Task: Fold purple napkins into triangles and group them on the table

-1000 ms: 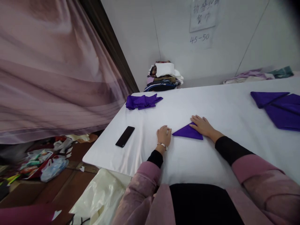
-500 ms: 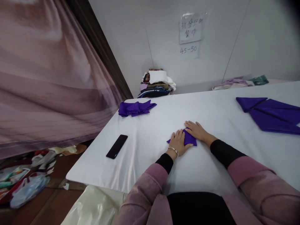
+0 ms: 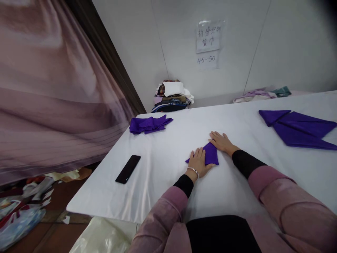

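A small folded purple napkin [image 3: 211, 154] lies flat on the white-covered table [image 3: 171, 189]. My left hand [image 3: 198, 162] rests palm down across its left part, fingers stretched out and thumb pointing right, so much of that side is hidden. At the napkin's upper right edge is my right hand [image 3: 220, 141], lying flat with its fingers spread. It covers little of the cloth, and whether it touches the edge I cannot tell. Neither hand grips anything.
A crumpled purple cloth [image 3: 150, 124] lies at the table's far left corner. Nearer on the left is a black phone [image 3: 128, 169]. Another folded purple cloth [image 3: 300, 130] sits to the right. Stacked clothes [image 3: 172, 96] stand behind the table, and a pink curtain [image 3: 52, 88] hangs at left.
My right hand has slid off the napkin toward its upper right, uncovering more purple cloth. The left hand stays on the napkin. The whole view has shifted slightly.
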`<action>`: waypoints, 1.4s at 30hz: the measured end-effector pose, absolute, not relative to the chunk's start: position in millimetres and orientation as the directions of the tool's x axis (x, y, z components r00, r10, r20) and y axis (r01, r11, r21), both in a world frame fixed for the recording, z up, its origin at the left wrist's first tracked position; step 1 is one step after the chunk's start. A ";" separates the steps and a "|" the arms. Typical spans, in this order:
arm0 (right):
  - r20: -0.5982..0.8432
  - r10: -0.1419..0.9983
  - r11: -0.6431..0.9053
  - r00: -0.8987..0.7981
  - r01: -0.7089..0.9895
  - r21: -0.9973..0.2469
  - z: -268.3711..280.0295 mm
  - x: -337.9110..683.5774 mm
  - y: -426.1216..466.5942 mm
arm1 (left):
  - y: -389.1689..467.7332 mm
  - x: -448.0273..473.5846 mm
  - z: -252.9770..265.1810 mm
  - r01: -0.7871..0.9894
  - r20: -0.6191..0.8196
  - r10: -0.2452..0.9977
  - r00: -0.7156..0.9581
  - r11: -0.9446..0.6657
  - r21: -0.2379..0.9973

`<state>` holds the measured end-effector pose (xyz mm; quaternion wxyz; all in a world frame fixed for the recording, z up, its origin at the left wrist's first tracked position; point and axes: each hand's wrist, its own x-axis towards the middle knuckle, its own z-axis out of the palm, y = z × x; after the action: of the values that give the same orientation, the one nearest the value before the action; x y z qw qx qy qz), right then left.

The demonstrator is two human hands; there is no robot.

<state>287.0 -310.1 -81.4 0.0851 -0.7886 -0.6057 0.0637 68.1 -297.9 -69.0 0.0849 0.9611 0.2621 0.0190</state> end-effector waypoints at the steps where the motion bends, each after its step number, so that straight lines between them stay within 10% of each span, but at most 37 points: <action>1: 0.007 0.956 -0.285 0.294 0.933 -0.220 -79.7 292.3 -309.8 | -297.7 68.2 -69.2 0.501 -0.009 0.507 0.862 -0.848 0.172; 7: 0.041 0.904 -0.405 0.426 0.882 -0.242 -60.1 296.2 -312.0 | -295.6 69.0 -73.4 0.497 0.001 0.504 0.864 -0.851 0.171; 15: 0.051 0.998 0.037 -0.025 0.966 -0.254 -71.0 231.8 -319.2 | -295.8 69.3 -72.9 0.496 -0.008 0.505 0.863 -0.846 0.196; 42: -0.031 0.996 -0.089 0.084 0.891 -0.445 -31.0 242.1 -285.0 | -284.8 70.5 -68.4 0.523 -0.034 0.523 0.852 -0.852 0.003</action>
<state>242.1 -285.0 -31.0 0.1582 -0.7189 -0.6562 0.1658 70.5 -284.8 -68.4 0.0060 0.9622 0.2719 -0.0160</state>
